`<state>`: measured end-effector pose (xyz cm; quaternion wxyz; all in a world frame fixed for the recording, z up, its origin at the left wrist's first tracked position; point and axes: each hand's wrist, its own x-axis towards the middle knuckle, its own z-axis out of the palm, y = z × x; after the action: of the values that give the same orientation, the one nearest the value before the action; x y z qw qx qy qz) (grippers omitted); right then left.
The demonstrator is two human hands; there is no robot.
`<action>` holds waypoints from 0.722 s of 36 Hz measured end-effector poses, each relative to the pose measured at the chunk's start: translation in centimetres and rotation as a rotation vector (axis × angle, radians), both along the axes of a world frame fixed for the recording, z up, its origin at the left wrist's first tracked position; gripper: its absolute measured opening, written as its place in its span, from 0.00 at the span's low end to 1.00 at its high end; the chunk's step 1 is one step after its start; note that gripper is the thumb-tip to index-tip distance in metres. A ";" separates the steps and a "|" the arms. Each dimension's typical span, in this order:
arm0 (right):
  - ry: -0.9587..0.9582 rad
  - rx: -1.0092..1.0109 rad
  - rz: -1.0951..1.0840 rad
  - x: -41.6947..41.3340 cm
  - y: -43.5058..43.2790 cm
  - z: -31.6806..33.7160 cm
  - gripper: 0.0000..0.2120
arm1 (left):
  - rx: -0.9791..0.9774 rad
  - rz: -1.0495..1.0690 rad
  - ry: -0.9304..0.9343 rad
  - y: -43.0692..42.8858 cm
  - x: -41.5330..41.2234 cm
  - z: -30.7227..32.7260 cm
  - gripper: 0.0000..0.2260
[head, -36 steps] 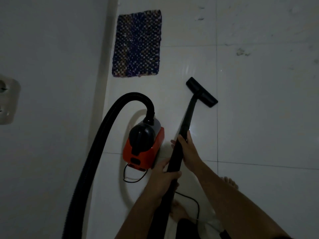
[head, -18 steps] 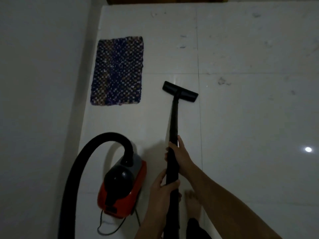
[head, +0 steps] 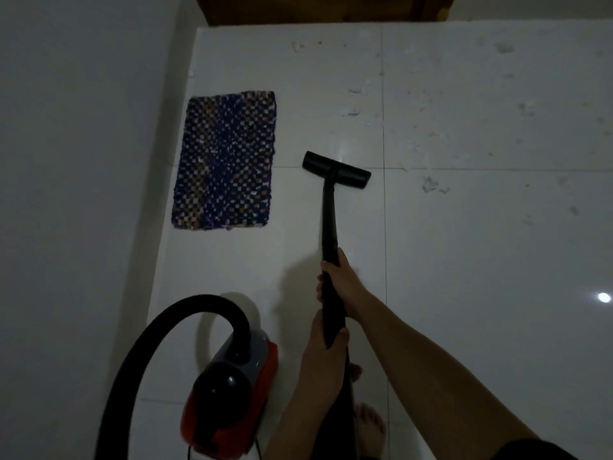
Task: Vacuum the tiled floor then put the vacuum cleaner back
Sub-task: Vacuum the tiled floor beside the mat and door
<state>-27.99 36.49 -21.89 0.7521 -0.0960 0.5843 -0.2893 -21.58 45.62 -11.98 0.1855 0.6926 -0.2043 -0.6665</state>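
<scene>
Both hands (head: pixel 335 320) hide the wand's (head: pixel 329 220) lower stretch.

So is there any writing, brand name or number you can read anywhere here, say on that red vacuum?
None can be read. The red vacuum cleaner shows no legible brand or label in this dim view; the wand, floor head and woven mat carry no text.

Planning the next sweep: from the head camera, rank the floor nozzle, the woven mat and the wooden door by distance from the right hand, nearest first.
1. Floor nozzle, straight ahead of the right hand.
2. Woven mat, ahead-left by the wall.
3. Wooden door, at the far edge.
</scene>
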 end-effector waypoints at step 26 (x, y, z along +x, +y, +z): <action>0.016 0.014 -0.080 2.8 -21.2 -1.2 0.21 | -0.037 0.007 0.064 -21.4 3.4 0.1 0.18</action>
<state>-25.24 15.27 -23.10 0.7358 -0.0694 0.5957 -0.3144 -18.16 24.24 -11.90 0.2072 0.6679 -0.2082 -0.6838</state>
